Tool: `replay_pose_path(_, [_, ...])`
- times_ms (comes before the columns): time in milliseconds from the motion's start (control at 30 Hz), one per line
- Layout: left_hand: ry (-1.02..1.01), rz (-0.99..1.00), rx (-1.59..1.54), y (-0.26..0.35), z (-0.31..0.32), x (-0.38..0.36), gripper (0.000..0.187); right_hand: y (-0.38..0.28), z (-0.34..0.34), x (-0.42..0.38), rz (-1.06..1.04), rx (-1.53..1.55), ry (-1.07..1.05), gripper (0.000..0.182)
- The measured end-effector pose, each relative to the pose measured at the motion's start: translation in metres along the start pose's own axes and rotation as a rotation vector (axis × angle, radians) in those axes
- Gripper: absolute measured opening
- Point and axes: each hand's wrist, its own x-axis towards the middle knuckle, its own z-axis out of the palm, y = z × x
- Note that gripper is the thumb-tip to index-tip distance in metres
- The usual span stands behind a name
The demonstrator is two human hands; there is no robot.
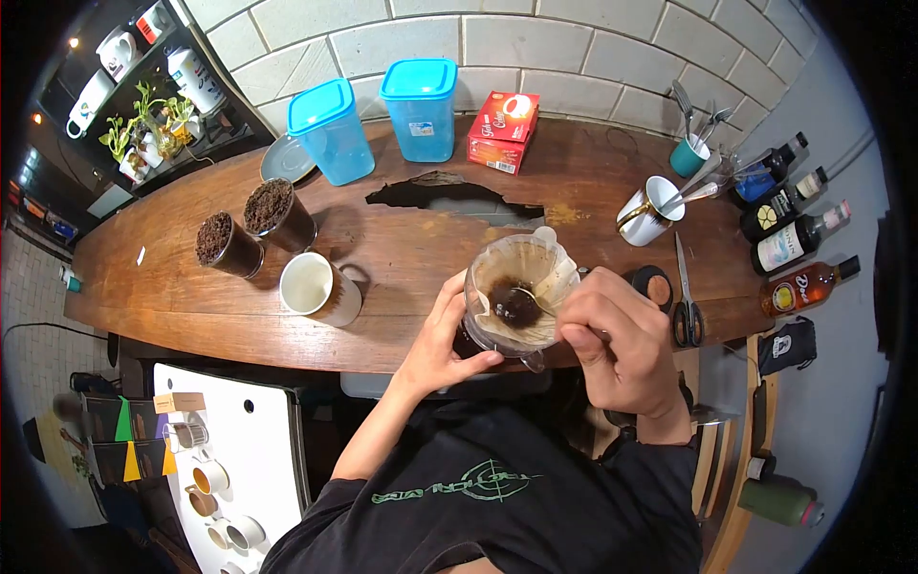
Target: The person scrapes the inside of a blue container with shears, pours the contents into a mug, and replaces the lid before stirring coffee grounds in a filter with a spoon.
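My left hand [442, 337] is wrapped round the near left side of a clear coffee dripper [486, 342]. Inside the dripper sits a paper filter [499, 256], stained brown, with dark wet coffee grounds [513, 302] at its bottom. My right hand [620, 342] is closed in a pinch over the dripper's right side. From its fingers a thin metal spoon [543, 305] reaches down into the grounds; most of its handle is hidden by the hand. What stands under the dripper is mostly hidden.
A white mug [320, 290] and two glasses of dark grounds [229, 246] [279, 216] stand left. A jagged hole [454, 199] breaks the wooden counter [392, 330]. Scissors [686, 311], a cutlery mug [647, 212] and several bottles [801, 239] are right; blue-lidded containers [421, 120] stand behind.
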Motion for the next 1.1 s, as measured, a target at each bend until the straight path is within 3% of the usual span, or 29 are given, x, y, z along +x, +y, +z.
replay_pose_path(267, [0.002, 0.022, 0.022, 0.001, 0.000, 0.000, 0.078, -0.006, -0.004, 0.000, -0.005, 0.053, -0.017, 0.009])
replay_pose_path(633, [0.003, 0.005, 0.036, 0.000, 0.001, 0.000, 0.078, -0.003, -0.003, 0.001, -0.029, -0.110, 0.100, 0.008])
replay_pose_path(800, [0.012, 0.014, 0.032, 0.000, 0.001, 0.000, 0.079, 0.003, 0.005, -0.003, -0.003, -0.010, 0.024, 0.009])
replay_pose_path(1100, [0.010, 0.019, 0.049, -0.002, 0.001, -0.001, 0.079, -0.003, -0.006, -0.004, -0.022, 0.083, 0.084, 0.008])
